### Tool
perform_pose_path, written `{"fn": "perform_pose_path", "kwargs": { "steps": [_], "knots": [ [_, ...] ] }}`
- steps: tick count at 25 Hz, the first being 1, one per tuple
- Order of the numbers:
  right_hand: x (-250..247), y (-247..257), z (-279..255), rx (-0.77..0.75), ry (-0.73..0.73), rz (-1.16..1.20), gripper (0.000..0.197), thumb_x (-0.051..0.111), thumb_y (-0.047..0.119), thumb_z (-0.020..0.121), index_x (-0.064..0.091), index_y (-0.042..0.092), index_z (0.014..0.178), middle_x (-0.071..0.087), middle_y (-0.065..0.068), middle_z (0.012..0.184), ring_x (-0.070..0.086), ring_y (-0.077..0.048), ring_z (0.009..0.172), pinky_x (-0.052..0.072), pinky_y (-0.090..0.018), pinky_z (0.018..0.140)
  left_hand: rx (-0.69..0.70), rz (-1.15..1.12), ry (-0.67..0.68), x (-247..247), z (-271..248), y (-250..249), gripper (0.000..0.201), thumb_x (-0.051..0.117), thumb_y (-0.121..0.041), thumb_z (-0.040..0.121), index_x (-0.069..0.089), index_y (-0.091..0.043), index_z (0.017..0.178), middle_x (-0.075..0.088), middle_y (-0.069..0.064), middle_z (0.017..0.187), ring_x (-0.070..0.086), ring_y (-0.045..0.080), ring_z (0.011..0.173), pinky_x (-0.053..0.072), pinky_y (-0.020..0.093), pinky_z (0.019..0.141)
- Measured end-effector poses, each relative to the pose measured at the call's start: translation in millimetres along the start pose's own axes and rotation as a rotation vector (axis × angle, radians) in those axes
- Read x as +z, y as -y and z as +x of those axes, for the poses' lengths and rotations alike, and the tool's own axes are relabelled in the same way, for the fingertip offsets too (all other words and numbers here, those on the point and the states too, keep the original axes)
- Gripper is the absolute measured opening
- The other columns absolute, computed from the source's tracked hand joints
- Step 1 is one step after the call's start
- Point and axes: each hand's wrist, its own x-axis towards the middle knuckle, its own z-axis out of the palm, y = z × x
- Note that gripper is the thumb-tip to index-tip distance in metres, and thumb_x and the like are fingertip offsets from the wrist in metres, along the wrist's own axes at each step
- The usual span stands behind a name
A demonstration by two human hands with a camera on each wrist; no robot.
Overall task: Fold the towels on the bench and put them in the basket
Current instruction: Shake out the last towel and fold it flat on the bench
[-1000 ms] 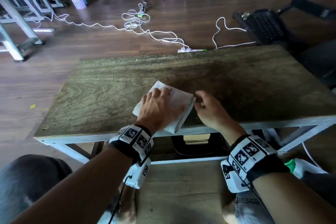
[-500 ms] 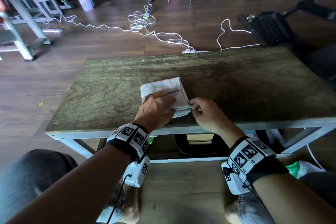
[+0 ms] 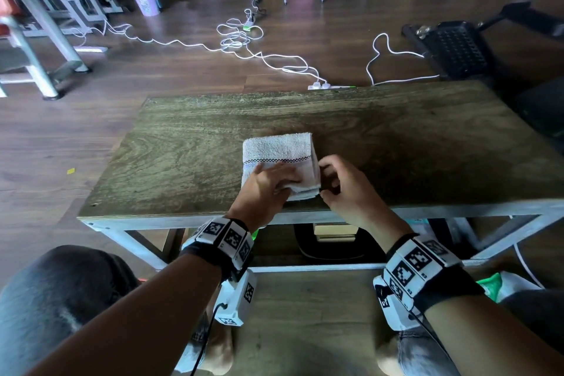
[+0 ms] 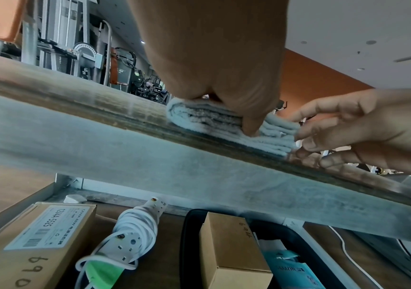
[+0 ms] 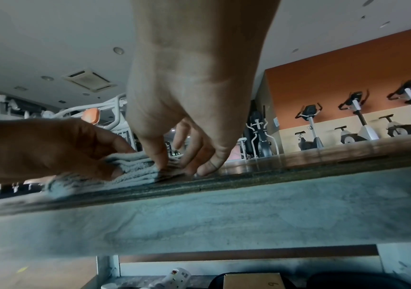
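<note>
A white folded towel (image 3: 279, 156) with a dark checked stripe lies near the front edge of the wooden bench (image 3: 183, 162). My left hand (image 3: 268, 183) holds its near part, fingers lying on top and thumb pressed against the stacked layers (image 4: 199, 115), as the left wrist view shows. My right hand (image 3: 332, 180) sits just right of the towel, with its fingertips touching the right edge of the layers (image 5: 135, 168). Its thumb is at the near right corner.
White cables and a power strip (image 3: 329, 86) lie on the floor beyond the bench. A black perforated piece of equipment (image 3: 454, 49) stands at the back right. Under the bench are cardboard boxes (image 4: 38, 244), a coiled extension lead (image 4: 135, 224) and a black case (image 4: 298, 244).
The towel has turned from lying slanted to square with the bench. My left hand slid back to its near edge, and my right hand moved in against its right edge.
</note>
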Motion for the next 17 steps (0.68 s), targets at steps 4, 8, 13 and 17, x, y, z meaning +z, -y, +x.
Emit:
{"fn": "perform_pose_path", "kwargs": {
  "steps": [4,8,13,17],
  "knots": [
    [6.7,0.5,-2.4,-0.145,0.148,-0.314,0.064,0.064,0.009,0.085,0.048,0.028,0.143,0.038,0.014,0.15,0.033,-0.015,0.132,0.039,-0.034,0.107,0.033,-0.03,0.039,-1.4,4.3,-3.8,0.021,0.068,-0.002,0.072,0.073,-0.011,0.091,0.072,0.004,0.106,0.07,0.018,0.09,0.057,0.031,0.078],
    [4.7,4.5,2.6,-0.11,0.126,-0.36,0.048,0.063,0.01,0.078,0.06,0.023,0.124,0.048,0.008,0.135,0.036,-0.019,0.126,0.041,-0.04,0.104,0.072,0.222,0.018,-7.4,19.6,-1.7,0.029,0.052,-0.043,0.089,0.07,-0.022,0.101,0.066,0.0,0.105,0.064,0.02,0.096,0.057,0.039,0.078],
    [18.1,12.4,15.4,-0.233,-0.124,-0.376,0.019,0.045,0.027,0.089,0.062,0.018,0.089,0.061,0.002,0.108,0.051,-0.022,0.109,0.045,-0.037,0.093,-0.299,0.455,0.37,5.3,24.1,2.8,0.07,0.03,-0.054,0.096,0.015,-0.02,0.156,0.005,0.006,0.165,-0.001,0.024,0.152,0.009,0.047,0.123],
    [44.7,18.2,27.7,-0.26,-0.12,-0.266,0.047,0.036,0.039,0.094,0.059,0.014,0.127,0.058,-0.002,0.134,0.048,-0.019,0.131,0.039,-0.039,0.11,-0.206,0.592,0.407,13.5,9.5,-8.5,0.068,0.024,-0.042,0.101,-0.006,-0.017,0.156,-0.014,0.009,0.164,-0.017,0.024,0.15,0.0,0.044,0.124]
  ]
}}
